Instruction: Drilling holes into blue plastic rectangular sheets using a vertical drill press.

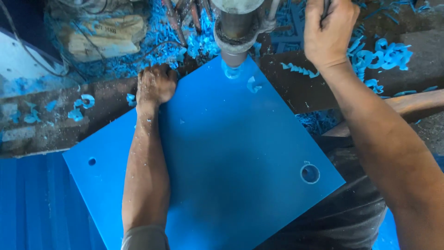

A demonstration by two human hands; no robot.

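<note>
The left hand (155, 85), fingers curled, pressed on the far edge of the blue sheet (222, 162) lying on the bench (41, 125). The right hand (328, 32) gripped a dark lever. Between them, nearer the left, the drill spindle (235, 46) met the sheet's far corner.

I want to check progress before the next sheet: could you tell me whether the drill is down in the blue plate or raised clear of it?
Down: the drill tip meets the blue plate at its far corner, with blue shavings curling beside it.
</note>
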